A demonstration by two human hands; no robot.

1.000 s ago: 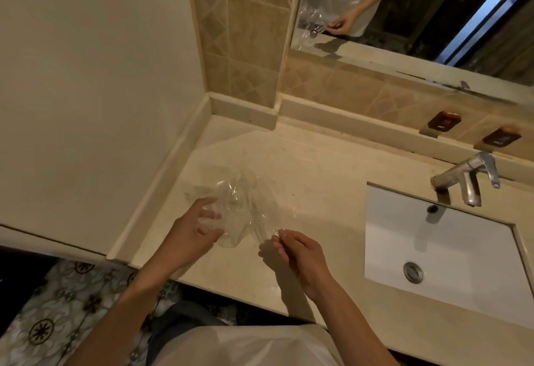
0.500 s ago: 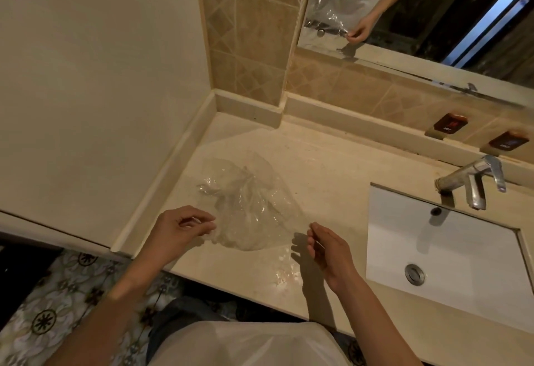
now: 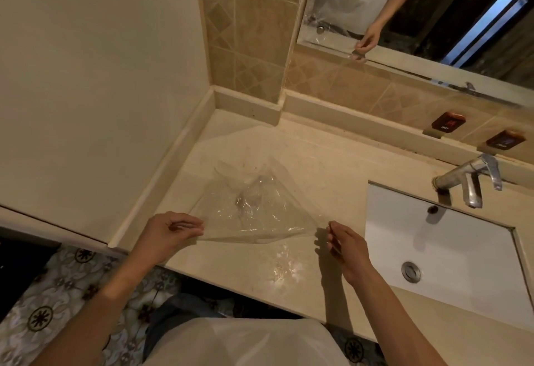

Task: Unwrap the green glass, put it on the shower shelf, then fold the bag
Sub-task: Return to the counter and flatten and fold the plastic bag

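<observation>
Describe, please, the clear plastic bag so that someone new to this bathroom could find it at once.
Start at the beige vanity counter left of the white sink. The clear plastic bag is stretched above it, its near edge pinched by the left hand and the right hand. It is the only see-through, crinkled sheet there.

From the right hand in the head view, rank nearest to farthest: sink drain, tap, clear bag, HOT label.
From the right hand:
1. Clear bag, pinched at its left.
2. Sink drain, right, in the basin.
3. Tap, behind the basin.
4. HOT label, on the wall ledge.
</observation>
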